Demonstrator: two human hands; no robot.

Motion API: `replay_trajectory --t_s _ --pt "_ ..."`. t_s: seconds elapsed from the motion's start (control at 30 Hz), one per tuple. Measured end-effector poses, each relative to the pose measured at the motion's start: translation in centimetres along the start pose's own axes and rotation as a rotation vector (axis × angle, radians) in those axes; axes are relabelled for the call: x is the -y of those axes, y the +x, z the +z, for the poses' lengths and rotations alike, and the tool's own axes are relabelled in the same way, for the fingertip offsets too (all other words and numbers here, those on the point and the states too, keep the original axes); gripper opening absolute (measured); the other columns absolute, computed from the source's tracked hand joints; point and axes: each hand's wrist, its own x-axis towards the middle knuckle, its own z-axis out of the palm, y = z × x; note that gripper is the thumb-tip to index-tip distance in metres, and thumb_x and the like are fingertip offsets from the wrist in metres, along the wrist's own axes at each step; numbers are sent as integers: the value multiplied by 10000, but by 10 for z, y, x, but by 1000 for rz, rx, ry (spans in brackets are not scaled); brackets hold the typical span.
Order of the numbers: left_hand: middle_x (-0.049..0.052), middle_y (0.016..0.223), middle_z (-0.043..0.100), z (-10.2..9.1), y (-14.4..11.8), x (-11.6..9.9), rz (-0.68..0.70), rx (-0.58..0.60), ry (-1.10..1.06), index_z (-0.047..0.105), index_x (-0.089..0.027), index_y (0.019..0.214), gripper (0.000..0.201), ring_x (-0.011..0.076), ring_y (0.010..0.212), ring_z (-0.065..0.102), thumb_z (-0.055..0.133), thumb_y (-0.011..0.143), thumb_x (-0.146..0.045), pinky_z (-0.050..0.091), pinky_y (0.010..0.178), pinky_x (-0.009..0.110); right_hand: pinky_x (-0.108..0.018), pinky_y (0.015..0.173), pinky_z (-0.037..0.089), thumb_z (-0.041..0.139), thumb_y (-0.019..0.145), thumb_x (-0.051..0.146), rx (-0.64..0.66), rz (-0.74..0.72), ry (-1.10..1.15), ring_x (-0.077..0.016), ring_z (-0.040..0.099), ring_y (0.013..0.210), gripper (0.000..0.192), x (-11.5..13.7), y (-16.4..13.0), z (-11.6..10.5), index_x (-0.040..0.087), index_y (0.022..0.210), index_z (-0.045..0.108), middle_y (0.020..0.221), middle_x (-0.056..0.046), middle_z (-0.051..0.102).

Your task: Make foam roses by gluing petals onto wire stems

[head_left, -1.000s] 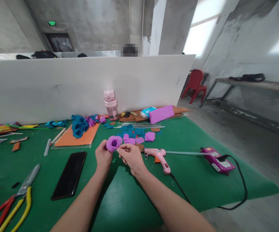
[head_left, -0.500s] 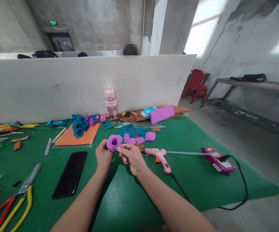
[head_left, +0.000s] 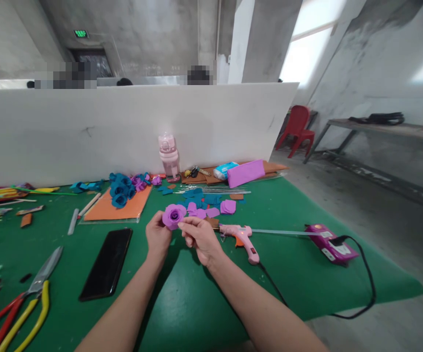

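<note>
My left hand holds a purple foam rose from below, above the green table mat. My right hand pinches the rose's right edge with thumb and fingertips. Just beyond the hands lie loose purple and teal foam petals. A pink hot glue gun rests on the mat to the right of my right hand, its black cord trailing toward the table's edge.
A black phone lies left of my arms, with scissors and yellow-handled pliers further left. Finished blue and purple roses sit on an orange sheet. A pink bottle stands by the white partition. A purple power strip lies at right.
Both hands have stayed in nearly the same place with the rose; my right fingers shifted slightly along its edge.
</note>
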Motion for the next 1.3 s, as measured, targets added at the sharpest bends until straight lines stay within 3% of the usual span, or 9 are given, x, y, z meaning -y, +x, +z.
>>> replay_trajectory --t_s 0.43,0.63,0.8,0.93,1.03,1.13,1.3 --pt "-72 525 419 0 0 1 -18 -4 -36 484 -170 555 111 78 524 363 589 585 -151 307 498 177 -149 292 202 693 589 334 -19 -10 -143 -14 333 298 236 0 0 0 144 635 561 442 68 497" --pt "-66 539 455 -2 4 1 -24 -25 -71 521 -164 567 93 79 537 387 612 583 -161 315 505 178 -152 307 228 630 648 352 -151 -88 -104 -25 339 308 229 5 8 -9 170 631 491 442 79 474" --pt "-61 536 501 -5 9 8 -64 -71 -89 569 -160 595 63 87 538 448 624 575 -182 343 512 185 -162 326 211 604 661 382 -211 -185 -230 -35 335 321 231 -6 23 -23 173 655 507 454 72 472" --pt "-35 518 565 -6 12 12 -207 -39 -243 614 -151 721 168 118 514 530 651 597 -259 417 547 230 -204 388 305 601 675 396 -187 -324 -479 -88 420 405 228 -16 30 -30 185 758 584 564 22 557" --pt "-27 504 571 -6 12 9 -228 -11 -364 610 -145 719 205 113 487 530 684 586 -282 434 543 241 -256 518 398 612 668 336 -141 -453 -683 -125 481 513 230 -18 29 -31 198 851 639 716 -18 633" --pt "-30 506 569 -3 11 4 -243 23 -446 610 -141 722 224 105 472 517 704 570 -275 433 524 241 -290 583 421 598 678 287 -67 -474 -797 -141 503 544 280 -18 26 -29 213 943 647 815 -30 668" --pt "-42 533 561 1 7 -2 -284 78 -546 608 -144 733 254 84 442 481 727 548 -272 418 485 233 -315 690 425 531 753 267 33 -560 -883 -189 583 715 192 -18 21 -25 237 865 685 851 -35 687"
